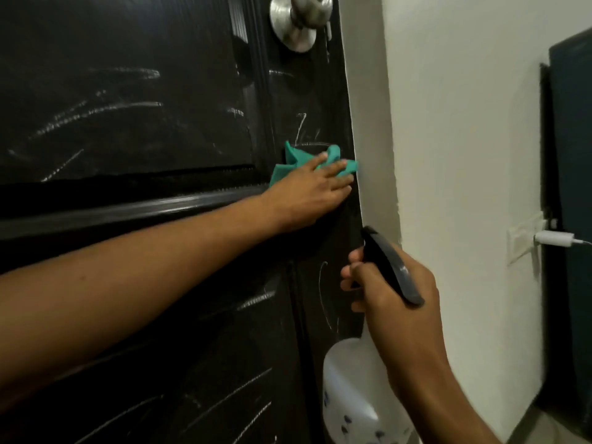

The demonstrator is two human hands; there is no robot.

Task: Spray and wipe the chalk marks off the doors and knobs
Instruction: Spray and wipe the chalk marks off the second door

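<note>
A black panelled door fills the left of the head view, streaked with white chalk marks above and below its middle rail. A silver knob sits at the top near the door's right edge. My left hand presses a green cloth flat against the door with straight fingers, just left of the door's edge. My right hand grips the black trigger head of a clear spray bottle, held low beside the door with the nozzle pointing up and left.
A white wall and door frame stand right of the door. Farther right, a white charger is plugged into a wall socket, next to a dark panel. A strip of floor shows at the bottom right.
</note>
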